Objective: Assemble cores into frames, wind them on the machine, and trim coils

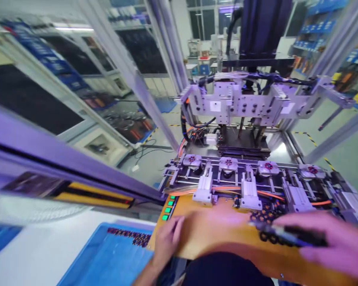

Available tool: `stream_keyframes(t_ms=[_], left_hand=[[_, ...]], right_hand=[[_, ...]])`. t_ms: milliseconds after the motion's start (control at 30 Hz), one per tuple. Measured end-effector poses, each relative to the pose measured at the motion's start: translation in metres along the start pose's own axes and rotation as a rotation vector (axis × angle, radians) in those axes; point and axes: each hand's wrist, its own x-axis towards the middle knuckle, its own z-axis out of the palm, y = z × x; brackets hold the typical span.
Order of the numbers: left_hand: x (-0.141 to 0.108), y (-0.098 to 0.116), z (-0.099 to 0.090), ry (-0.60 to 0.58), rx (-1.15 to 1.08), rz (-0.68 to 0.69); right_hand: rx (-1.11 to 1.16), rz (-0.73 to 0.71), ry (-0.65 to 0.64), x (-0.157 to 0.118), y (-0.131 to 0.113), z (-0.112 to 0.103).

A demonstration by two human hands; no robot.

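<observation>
My left hand (168, 237) rests at the left edge of the orange work board (209, 234), just below the green buttons (168, 210). Its thumb and fingers look apart, and nothing shows in them. On the right, my right hand (331, 242) is closed around a slim tool with a dark handle (307, 235), smeared by motion, so its exact kind is unclear. The tool's pale front reaches toward a cluster of small dark ring-shaped parts (264, 215) on the board. Beyond the board, several fixtures carry small round red-and-dark parts (228, 162).
A blue tray (107, 262) at lower left holds rows of small dark parts (141, 239). White clamp blocks (203, 190) and orange tubes line the board's far side. A metal gantry plate (247, 104) hangs above the fixtures. Frame posts (131, 75) slant up at left.
</observation>
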Motion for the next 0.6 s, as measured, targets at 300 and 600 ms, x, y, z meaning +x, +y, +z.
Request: stream_keyframes(t_ms=[300, 600], left_hand=[[0.182, -0.025, -0.037, -0.187, 0.14, 0.259], [0.222, -0.019, -0.015, -0.441, 0.283, 0.367]], right_hand=[[0.334, 0.125, -0.411, 0.01, 0.035, 0.219], [-0.061, -0.061, 0.1, -0.003, 0.094, 0.238]])
